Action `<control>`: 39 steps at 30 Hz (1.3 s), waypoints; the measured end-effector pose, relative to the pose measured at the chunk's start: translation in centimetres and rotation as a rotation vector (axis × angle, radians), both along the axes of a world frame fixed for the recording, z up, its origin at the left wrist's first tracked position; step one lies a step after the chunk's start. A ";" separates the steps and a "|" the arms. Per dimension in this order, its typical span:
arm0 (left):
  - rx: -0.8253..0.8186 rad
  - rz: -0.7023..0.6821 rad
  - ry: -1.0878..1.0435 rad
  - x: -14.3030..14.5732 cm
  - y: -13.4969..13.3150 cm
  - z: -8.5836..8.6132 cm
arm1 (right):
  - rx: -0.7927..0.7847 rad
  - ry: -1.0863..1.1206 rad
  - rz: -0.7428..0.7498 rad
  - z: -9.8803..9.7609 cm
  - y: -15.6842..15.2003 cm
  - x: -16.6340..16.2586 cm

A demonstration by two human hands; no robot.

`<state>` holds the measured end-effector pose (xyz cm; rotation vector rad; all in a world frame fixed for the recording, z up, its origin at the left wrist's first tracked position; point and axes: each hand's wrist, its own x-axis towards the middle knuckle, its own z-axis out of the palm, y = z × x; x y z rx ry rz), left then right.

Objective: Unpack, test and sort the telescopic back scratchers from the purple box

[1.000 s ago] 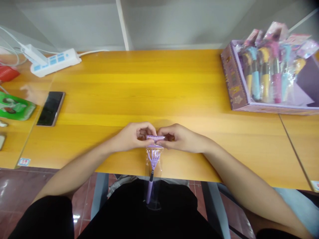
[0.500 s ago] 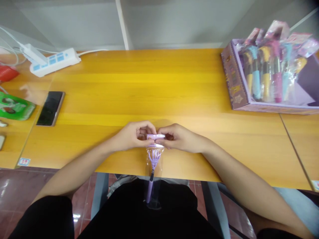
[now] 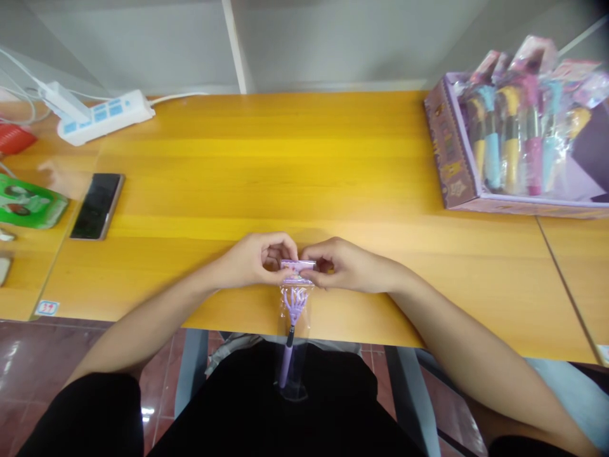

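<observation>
A purple back scratcher (image 3: 287, 365) with a claw-like head and a dark, narrow neck lies inside a clear plastic bag (image 3: 303, 362). The bag hangs over the table's front edge in front of a black shirt, claw end up. Across its top is a folded purple header card (image 3: 295, 281). My left hand (image 3: 254, 259) pinches the card's left side between thumb and fingers. On the right side, my right hand (image 3: 345, 265) grips it the same way. The fingertips hide parts of the card.
At the right stands a purple display box (image 3: 459, 184) with several bagged, coloured scratchers (image 3: 510, 139). To the left are a phone (image 3: 98, 206), a white power strip (image 3: 107, 117) and a green packet (image 3: 31, 202). The wooden table (image 3: 266, 171) ends close to my body.
My thumbs have shifted slightly on the header card, and its upper part tilts a little more into view. Both hands stay in nearly the same place.
</observation>
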<state>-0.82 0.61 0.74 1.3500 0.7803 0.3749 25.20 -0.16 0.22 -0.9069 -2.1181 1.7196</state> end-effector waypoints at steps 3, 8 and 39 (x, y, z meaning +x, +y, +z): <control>0.005 -0.033 -0.011 -0.2 0.1 -0.3 | -0.033 0.005 0.021 0.2 0.0 0.2; -0.013 -0.064 -0.010 -0.5 0.2 -0.2 | -0.226 0.003 0.038 0.5 0.5 0.7; 0.070 -0.044 -0.011 -0.5 1.2 -1.1 | 0.649 -0.045 -1.717 15.6 5.8 25.9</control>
